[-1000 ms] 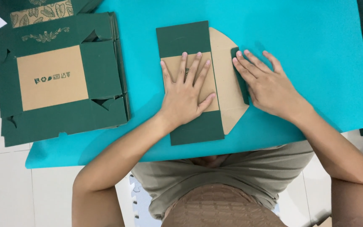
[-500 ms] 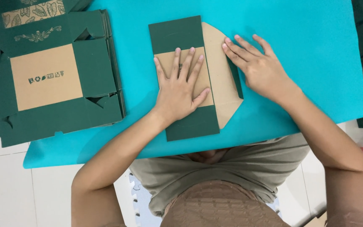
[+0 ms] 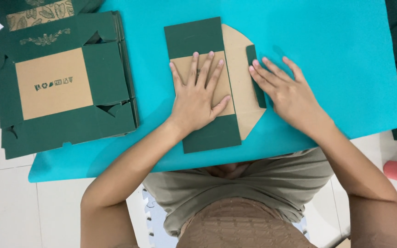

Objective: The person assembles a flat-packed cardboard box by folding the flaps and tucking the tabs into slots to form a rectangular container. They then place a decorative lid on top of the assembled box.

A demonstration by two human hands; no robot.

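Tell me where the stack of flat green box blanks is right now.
In the head view, the stack of flat green box blanks lies at the left edge of the turquoise mat, left of the folded blank under the left hand.

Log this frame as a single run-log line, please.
left hand: flat on folded box blank | right hand: fingertips at green side flap | stack of flat blanks: left on teal mat
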